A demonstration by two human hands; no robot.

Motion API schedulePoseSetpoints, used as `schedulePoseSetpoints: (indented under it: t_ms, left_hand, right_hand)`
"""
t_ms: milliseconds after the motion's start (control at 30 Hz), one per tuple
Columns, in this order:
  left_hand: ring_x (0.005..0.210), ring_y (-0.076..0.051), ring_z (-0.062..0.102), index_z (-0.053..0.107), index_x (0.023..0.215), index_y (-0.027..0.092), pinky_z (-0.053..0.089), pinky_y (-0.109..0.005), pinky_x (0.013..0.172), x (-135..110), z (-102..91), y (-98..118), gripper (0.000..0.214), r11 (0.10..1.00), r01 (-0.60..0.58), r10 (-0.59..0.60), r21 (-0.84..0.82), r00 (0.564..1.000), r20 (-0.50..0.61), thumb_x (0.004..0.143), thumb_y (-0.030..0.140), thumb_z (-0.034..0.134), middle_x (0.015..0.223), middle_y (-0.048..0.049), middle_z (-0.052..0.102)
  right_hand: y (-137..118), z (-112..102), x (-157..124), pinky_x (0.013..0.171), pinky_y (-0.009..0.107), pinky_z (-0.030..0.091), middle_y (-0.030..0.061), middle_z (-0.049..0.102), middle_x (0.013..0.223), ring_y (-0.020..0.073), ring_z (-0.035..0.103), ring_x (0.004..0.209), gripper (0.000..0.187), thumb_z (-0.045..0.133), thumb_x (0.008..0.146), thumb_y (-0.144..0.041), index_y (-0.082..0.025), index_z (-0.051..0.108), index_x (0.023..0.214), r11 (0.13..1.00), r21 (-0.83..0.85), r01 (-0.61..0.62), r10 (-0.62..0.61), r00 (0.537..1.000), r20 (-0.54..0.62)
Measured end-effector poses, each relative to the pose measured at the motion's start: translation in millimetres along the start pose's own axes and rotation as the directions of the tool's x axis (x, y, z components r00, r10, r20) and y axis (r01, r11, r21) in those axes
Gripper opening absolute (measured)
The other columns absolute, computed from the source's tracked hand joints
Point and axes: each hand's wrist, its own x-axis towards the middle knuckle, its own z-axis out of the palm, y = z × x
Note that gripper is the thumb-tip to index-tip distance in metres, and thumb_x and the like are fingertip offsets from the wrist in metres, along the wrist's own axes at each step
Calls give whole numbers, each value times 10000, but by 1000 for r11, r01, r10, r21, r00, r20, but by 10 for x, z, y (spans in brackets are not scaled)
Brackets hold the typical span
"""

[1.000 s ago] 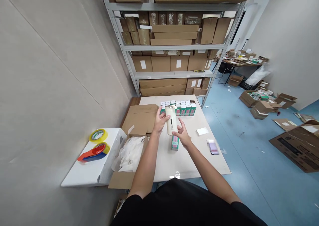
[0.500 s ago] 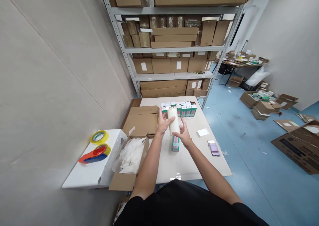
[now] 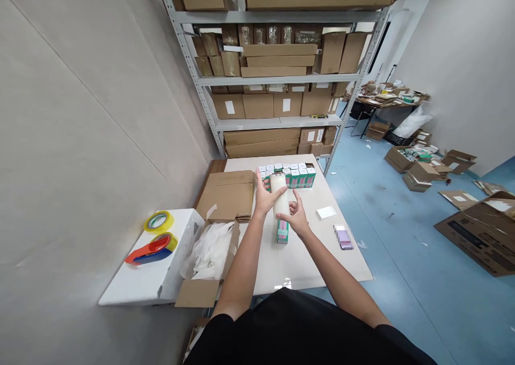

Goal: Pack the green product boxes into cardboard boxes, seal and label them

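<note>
A cream-white cylindrical bottle (image 3: 279,204) with a shiny top is held nearly upright above the table, between both hands. My left hand (image 3: 264,197) is closed around its upper left side, with the thumb across the front. At the lower right, my right hand (image 3: 296,217) grips the bottle near its base, thumb in front and fingers curled beside it. Just below stands or lies a green box with a pink picture (image 3: 282,233), partly covered by the bottle. Behind the hands, several similar green-and-white boxes (image 3: 302,177) stand in rows.
On the table (image 3: 265,271) are flattened cardboard (image 3: 225,193), a white card (image 3: 326,212) and a phone-like object (image 3: 343,237). An open carton of white wrapping (image 3: 211,252) stands left, beside tape rolls (image 3: 159,221) and a tape dispenser (image 3: 151,249). Shelving (image 3: 277,123) rises behind.
The left thumb has shifted slightly across the bottle towards the right. Both hands still hold it in nearly the same place, and the view has moved a little.
</note>
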Motion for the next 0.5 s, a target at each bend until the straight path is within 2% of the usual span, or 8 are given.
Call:
schedulePoseSetpoints:
  t_ms: [67,133,233,300,367,433,500]
  left_hand:
    - [971,-213,704,63,1725,346,569,-350,898,14,-1,1,1477,1000,13,-13,-3,1000,-6,600,359,1018,1196,-71,671]
    - [914,-202,714,37,1726,336,575,-348,879,17,-5,11,1482,997,40,-40,-60,999,6,611,359,1012,1134,-56,694]
    - [984,-231,729,-60,1718,329,579,-365,900,3,-5,28,1515,982,84,-73,-171,995,71,635,383,998,1160,-74,717]
    - [1078,-249,718,-61,1718,329,569,-375,948,-5,-1,32,1511,980,90,-73,-178,993,97,641,399,996,1231,-96,710]
    - [1125,-252,703,9,1725,333,557,-370,980,-2,3,29,1490,990,73,-64,-121,995,78,622,399,1009,1265,-99,700]
    - [1098,-250,708,58,1727,327,560,-365,972,11,5,27,1487,995,65,-61,-81,997,55,597,387,1023,1223,-86,714]
    - [1046,-245,722,37,1728,311,570,-370,950,23,4,28,1493,989,82,-75,-121,995,65,604,380,1018,1153,-72,740]
  right_hand:
    - [10,-13,-1,927,413,589,-18,651,1010,220,686,919,1408,1015,520,-364,-353,223,1684,999,-45,18,-19,1000,-17]
    - [14,-35,2,917,407,589,-10,653,1034,217,688,922,1380,994,563,-376,-360,197,1689,1000,-25,2,-1,1000,17]
    - [-3,-69,8,863,394,599,3,661,1081,211,704,907,1315,944,635,-390,-378,160,1692,998,34,-46,43,995,84]
    - [-27,-76,5,848,397,601,-1,658,1064,210,699,880,1317,950,621,-381,-377,178,1689,999,8,-32,31,998,59]
    - [-50,-69,-6,879,417,596,-5,648,1042,215,683,875,1328,972,586,-373,-369,222,1682,998,-65,16,-17,1000,-7]
    - [-66,-57,-23,936,440,582,3,640,1055,228,672,912,1341,992,551,-372,-363,257,1673,990,-134,52,-60,997,-54]
    - [-73,-52,-40,993,458,562,15,639,1088,244,670,977,1341,988,560,-381,-357,246,1676,986,-153,61,-69,997,-46]
